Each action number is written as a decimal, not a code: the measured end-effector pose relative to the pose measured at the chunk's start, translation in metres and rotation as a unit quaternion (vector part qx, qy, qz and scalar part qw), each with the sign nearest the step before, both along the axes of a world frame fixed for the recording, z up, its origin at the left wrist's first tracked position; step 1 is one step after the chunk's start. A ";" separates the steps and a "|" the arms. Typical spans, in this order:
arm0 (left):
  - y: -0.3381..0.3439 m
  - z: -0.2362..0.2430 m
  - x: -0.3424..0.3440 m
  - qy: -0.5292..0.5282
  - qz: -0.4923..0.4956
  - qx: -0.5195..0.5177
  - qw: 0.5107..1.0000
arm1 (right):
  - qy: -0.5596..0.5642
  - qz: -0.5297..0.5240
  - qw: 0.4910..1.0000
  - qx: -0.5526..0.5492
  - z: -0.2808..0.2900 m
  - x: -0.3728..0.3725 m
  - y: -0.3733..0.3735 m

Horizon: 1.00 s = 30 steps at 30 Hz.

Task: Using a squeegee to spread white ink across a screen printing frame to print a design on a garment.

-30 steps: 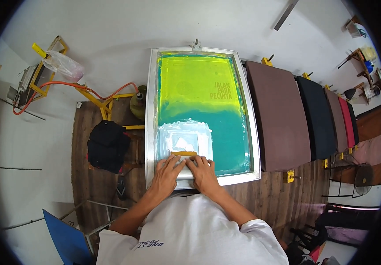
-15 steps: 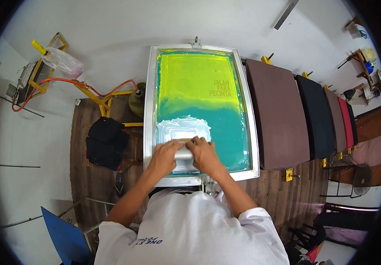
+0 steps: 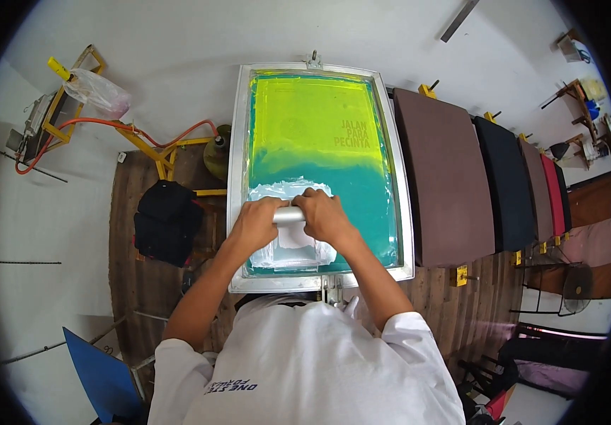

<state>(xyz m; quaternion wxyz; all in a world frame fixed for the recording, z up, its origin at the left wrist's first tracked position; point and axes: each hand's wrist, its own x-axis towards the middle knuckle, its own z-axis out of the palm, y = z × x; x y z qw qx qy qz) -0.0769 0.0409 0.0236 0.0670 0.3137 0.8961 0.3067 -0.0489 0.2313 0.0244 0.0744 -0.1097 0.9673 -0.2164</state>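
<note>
A silkscreen frame [image 3: 405, 212] with a pale metal border lies in front of me. Its mesh is yellow-green [image 3: 298, 120] toward the far end and teal [image 3: 366, 219] nearer to me, with small lettering at the upper right. White ink [image 3: 264, 190] is smeared over the near left part of the mesh. Both my hands grip a squeegee [image 3: 288, 214] with a silver handle, pressed over the white patch. My left hand [image 3: 256, 223] is wrapped round its left end, my right hand [image 3: 327, 214] round its right end. The blade is hidden.
Padded brown [image 3: 443, 177] and black [image 3: 505, 184] printing boards stand in a row to the right. At left are dark folded cloths [image 3: 169, 223], a gas cylinder [image 3: 217, 157] with an orange hose [image 3: 114, 123], and a blue panel [image 3: 101, 375]. A metal hinge clamp [image 3: 331, 289] sits at the near edge.
Both hands and the squeegee have moved away from me, toward the far end of the frame. More of the white patch shows on the near side. The whole view has shifted slightly.
</note>
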 end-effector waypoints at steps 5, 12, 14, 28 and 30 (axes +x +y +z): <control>-0.010 -0.013 0.046 0.008 -0.016 -0.040 0.999 | 0.035 0.007 0.999 -0.022 -0.020 0.046 -0.010; -0.020 0.004 0.113 -0.049 -0.020 -0.052 0.997 | -0.025 0.018 0.999 -0.044 -0.002 0.118 -0.019; -0.015 0.021 0.092 -0.087 -0.028 -0.051 0.995 | -0.056 0.027 0.998 -0.015 0.007 0.095 -0.011; 0.008 -0.004 0.003 -0.031 0.027 -0.005 0.999 | 0.039 -0.011 0.996 -0.084 -0.024 0.000 0.007; 0.004 -0.003 0.017 -0.041 0.029 -0.004 0.999 | 0.018 -0.007 0.997 -0.073 -0.027 0.012 0.004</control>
